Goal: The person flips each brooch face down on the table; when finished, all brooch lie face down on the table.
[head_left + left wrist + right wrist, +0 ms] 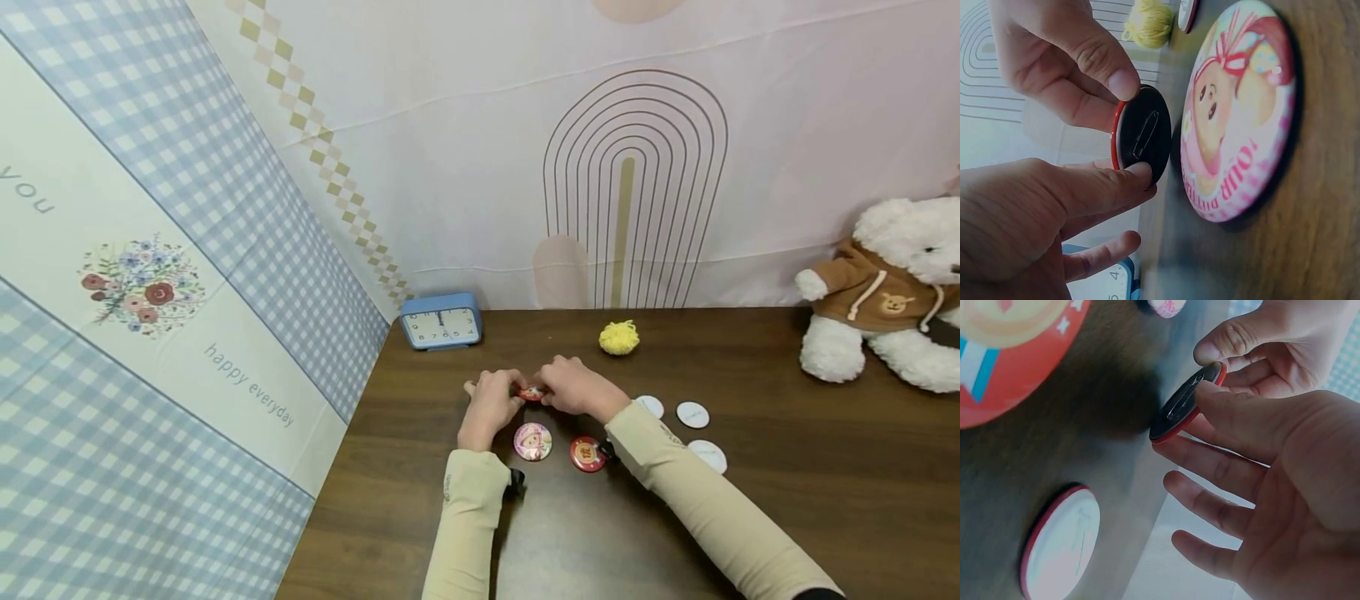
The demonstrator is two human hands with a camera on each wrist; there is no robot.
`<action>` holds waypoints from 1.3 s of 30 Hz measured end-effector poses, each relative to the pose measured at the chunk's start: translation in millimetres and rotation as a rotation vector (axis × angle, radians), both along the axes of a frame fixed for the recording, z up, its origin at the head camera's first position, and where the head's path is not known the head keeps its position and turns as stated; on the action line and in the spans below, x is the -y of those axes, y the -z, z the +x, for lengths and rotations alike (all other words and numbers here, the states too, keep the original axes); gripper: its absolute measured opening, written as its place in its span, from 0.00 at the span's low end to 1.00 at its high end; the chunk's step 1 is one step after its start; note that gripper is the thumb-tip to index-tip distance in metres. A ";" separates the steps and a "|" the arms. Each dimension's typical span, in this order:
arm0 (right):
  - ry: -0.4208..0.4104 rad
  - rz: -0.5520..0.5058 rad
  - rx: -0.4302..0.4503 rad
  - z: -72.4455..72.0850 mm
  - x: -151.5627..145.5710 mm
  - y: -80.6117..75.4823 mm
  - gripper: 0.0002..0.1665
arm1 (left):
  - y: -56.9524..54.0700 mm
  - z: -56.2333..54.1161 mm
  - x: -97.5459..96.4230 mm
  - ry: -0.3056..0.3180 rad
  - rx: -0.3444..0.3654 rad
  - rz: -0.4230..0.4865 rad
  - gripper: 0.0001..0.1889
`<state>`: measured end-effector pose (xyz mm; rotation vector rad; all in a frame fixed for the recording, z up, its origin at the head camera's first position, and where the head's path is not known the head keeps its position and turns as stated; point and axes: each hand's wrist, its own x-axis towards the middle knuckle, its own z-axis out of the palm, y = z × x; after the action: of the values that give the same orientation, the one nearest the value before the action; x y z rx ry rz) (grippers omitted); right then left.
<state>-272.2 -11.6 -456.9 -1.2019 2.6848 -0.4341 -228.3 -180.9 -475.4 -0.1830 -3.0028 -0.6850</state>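
Just below the centre of the head view, the left hand (490, 402) and right hand (576, 387) share a small red-edged badge (532, 393), held up on edge. Each grip is nearly closed, thumb on the black back and fingers on the red side; in the left wrist view the pin runs along that back, mid-frame. The left hand pinches the badge's lower part there, the right its upper part.

The wooden table (825, 467) bears a pink picture badge (532, 442) and a red badge (587, 454) at lower centre of the head view, three white discs (693, 414) to their right, a blue clock (441, 321) left of centre, a yellow pompom (618, 337) right of centre and, at the right edge, a white teddy bear (828, 346) in a brown hoodie (855, 283)
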 end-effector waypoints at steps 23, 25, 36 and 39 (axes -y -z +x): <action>0.114 -0.109 -0.012 -9.4 3.0 2.2 0.07 | 3.1 -6.9 -4.5 -0.062 -0.096 0.008 0.03; 0.131 -0.122 -0.020 -9.6 4.6 3.0 0.07 | 2.9 -7.2 -4.8 -0.066 -0.097 0.001 0.04; 0.219 -0.094 -0.010 -9.2 7.9 11.7 0.09 | 7.7 -8.4 -7.3 -0.099 -0.051 -0.007 0.09; 0.224 -0.080 -0.009 -8.4 8.9 12.5 0.13 | 8.3 -8.8 -7.9 -0.108 -0.039 -0.019 0.10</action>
<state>-280.6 -20.5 -469.4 -0.9259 2.8465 -0.5735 -237.1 -173.0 -483.7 -0.0349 -2.9566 -0.6352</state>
